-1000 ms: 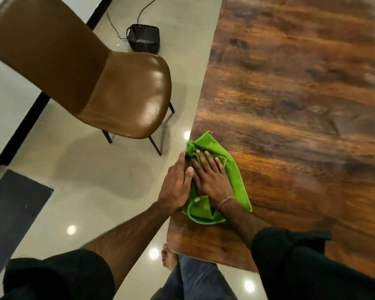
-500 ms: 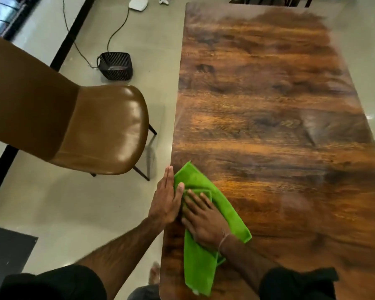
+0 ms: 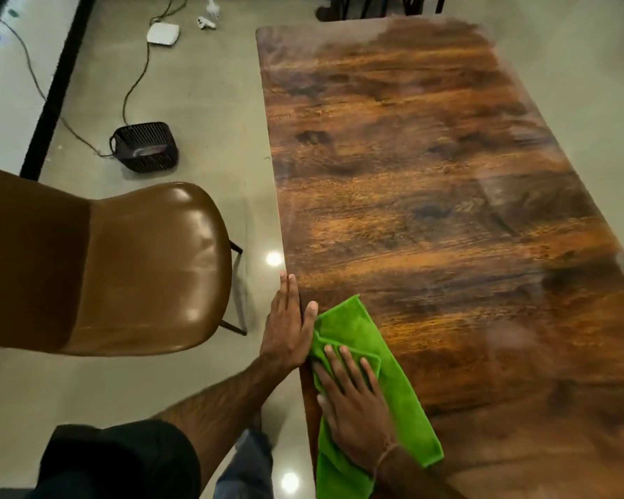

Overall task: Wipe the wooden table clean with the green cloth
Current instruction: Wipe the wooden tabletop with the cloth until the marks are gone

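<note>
The long wooden table (image 3: 429,192) runs away from me, dark brown and glossy. A bright green cloth (image 3: 346,322) lies at its near left edge, partly folded, with one end hanging over the near edge. My right hand (image 3: 353,408) lies flat on the cloth with fingers spread, pressing it onto the wood. My left hand (image 3: 287,329) rests flat against the table's left edge beside the cloth, fingers straight and together, thumb touching the cloth's corner. It holds nothing.
A brown leather chair (image 3: 152,268) stands close to the table's left side. On the grey floor behind it sit a small black ribbed box (image 3: 145,147) with a cable and a white device (image 3: 163,33). Dark chair legs show past the far end.
The view has tilted up along the table. Both hands and the cloth have slid forward along the left edge, and the cloth's near end now trails over the table edge.
</note>
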